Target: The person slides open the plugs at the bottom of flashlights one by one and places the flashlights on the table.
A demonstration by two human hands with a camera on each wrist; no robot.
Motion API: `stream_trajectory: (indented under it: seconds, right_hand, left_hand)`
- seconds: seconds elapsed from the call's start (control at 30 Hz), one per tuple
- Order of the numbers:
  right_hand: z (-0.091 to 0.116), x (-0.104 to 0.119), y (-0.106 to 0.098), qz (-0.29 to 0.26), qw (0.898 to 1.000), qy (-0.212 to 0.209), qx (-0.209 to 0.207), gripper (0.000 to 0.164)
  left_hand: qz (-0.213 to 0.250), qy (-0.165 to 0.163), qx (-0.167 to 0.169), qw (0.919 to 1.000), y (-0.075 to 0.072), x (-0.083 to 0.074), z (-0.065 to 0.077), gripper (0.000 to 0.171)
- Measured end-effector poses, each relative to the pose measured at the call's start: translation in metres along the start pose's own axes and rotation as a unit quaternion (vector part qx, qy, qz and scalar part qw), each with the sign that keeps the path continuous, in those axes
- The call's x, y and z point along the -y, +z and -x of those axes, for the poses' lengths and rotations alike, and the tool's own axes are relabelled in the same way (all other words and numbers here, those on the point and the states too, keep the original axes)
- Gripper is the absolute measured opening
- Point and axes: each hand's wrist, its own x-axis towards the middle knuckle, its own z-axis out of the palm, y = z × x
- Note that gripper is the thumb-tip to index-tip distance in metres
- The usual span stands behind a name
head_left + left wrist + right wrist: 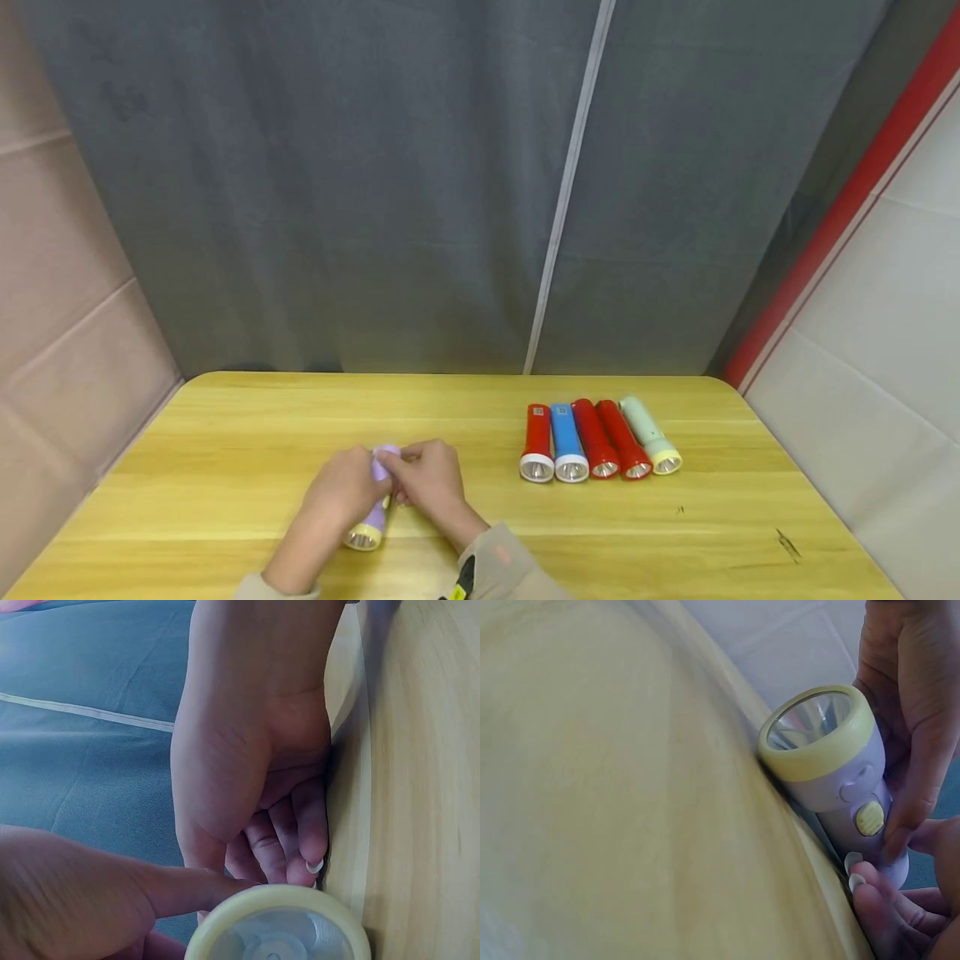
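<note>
A pale purple flashlight (pixel 377 517) with a cream-yellow head lies on the table, lens end towards the person. My left hand (pixel 337 490) grips its body from the left. Opposite it, my right hand (pixel 433 479) pinches the rear part, its thumb meeting the left thumb there. The right wrist view shows the flashlight (pixel 832 776) with its yellow switch button facing up. In the left wrist view its yellow rim (pixel 217 919) is near, with the right hand (pixel 232 750) beyond, fingers curled. Part of the flashlight's tail is hidden by the hands.
To the right on the wooden table (pixel 600 533) several flashlights lie side by side: a red one (pixel 537 437), a blue one (pixel 567 437), two more red ones (pixel 595 435) and a pale green one (pixel 643 425). A grey curtain (pixel 375 208) hangs behind the table.
</note>
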Motion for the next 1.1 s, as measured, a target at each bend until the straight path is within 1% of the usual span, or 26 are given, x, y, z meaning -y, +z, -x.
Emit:
stream_trajectory:
  seconds: [0.1,0.3,0.4,0.5,0.6,0.7,0.77,0.83,0.93,1.0,1.1]
  right_hand:
    - [0.0,0.001,0.002,-0.001,1.0,0.005,-0.002,0.031]
    - [0.001,0.004,0.004,0.016,1.0,0.008,0.005,0.032]
    - [0.001,0.006,0.003,0.024,1.0,0.006,0.012,0.036]
    - [0.002,0.007,0.001,0.037,0.999,0.004,0.021,0.045]
    - [0.004,0.009,-0.004,0.072,0.997,0.002,0.028,0.058]
    - [0.007,0.011,-0.01,0.127,0.991,-0.006,0.031,0.069]
    - [0.012,0.014,-0.016,0.157,0.987,-0.012,0.035,0.072]
    - [0.016,0.016,-0.022,0.16,0.986,-0.012,0.045,0.071]
    - [0.023,0.02,-0.033,0.141,0.988,-0.006,0.059,0.07]
    - [0.025,0.023,-0.041,0.127,0.99,-0.003,0.064,0.073]
    - [0.028,0.028,-0.056,0.142,0.988,-0.022,0.064,0.076]
  left_hand:
    - [0.008,-0.004,0.003,1.0,0.0,0.001,0.001,0.026]
    - [0.01,-0.013,0.008,0.9998,-0.001,0.003,0.003,0.023]
    - [0.008,-0.01,0.007,0.9999,-0.002,0.003,0.004,0.021]
    - [0.007,-0.009,0.003,0.9999,-0.002,0.003,0.004,0.022]
    - [0.022,-0.011,0.007,0.9997,0.001,0.003,0.004,0.023]
    - [0.038,-0.016,0.012,0.9991,0.003,0.002,0.005,0.027]
    - [0.039,-0.02,0.014,0.999,0.004,0.001,0.006,0.03]
    - [0.03,-0.022,0.011,0.9992,0.004,0.001,0.007,0.034]
    - [0.014,-0.024,-0.01,0.9996,0.0,-0.002,0.007,0.04]
    - [-0.01,-0.012,-0.044,0.9989,-0.003,-0.005,0.006,0.043]
    - [-0.031,0.009,-0.102,0.9943,-0.01,-0.013,0.006,0.05]
